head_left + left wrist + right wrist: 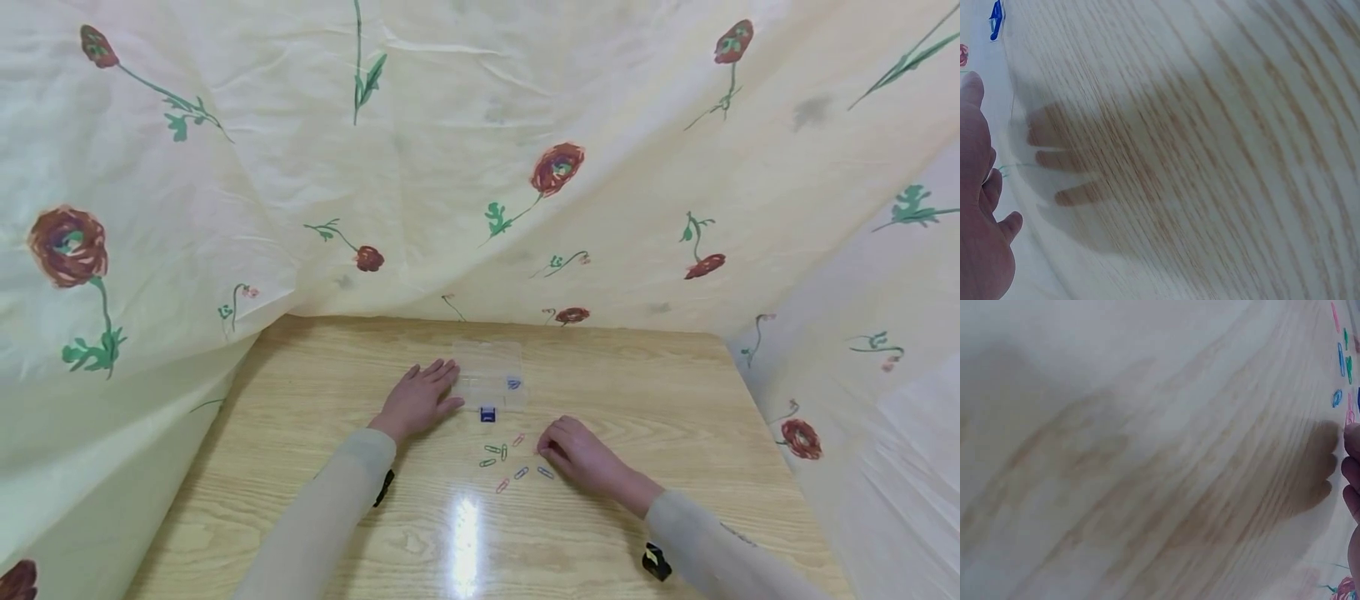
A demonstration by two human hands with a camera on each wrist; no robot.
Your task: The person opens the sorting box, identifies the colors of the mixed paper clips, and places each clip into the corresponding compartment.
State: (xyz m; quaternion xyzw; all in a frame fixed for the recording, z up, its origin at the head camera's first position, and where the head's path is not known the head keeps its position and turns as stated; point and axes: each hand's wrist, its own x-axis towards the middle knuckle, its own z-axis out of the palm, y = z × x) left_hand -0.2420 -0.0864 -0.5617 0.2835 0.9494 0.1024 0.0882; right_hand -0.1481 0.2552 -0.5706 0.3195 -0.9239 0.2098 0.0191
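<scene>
My left hand (422,400) lies with straight, spread fingers at the left edge of a clear plastic compartment box (491,358). Its lid is raised toward the back, and one compartment holds some blue paper clips (513,383). A blue clasp (487,414) sits at the box's front edge. To the right, my right hand (581,458) is low over the table, fingers curled and thumb near the index fingertip. Whether anything is pinched there is hidden. Just left of those fingertips lies a pink paper clip (519,439); a blue paper clip (545,472) is just in front.
More paper clips are scattered on the wooden table (337,533): green paper clips (492,449), another blue paper clip (521,472) and another pink paper clip (502,485). Flowered cloth (450,167) hangs behind the table and along both sides.
</scene>
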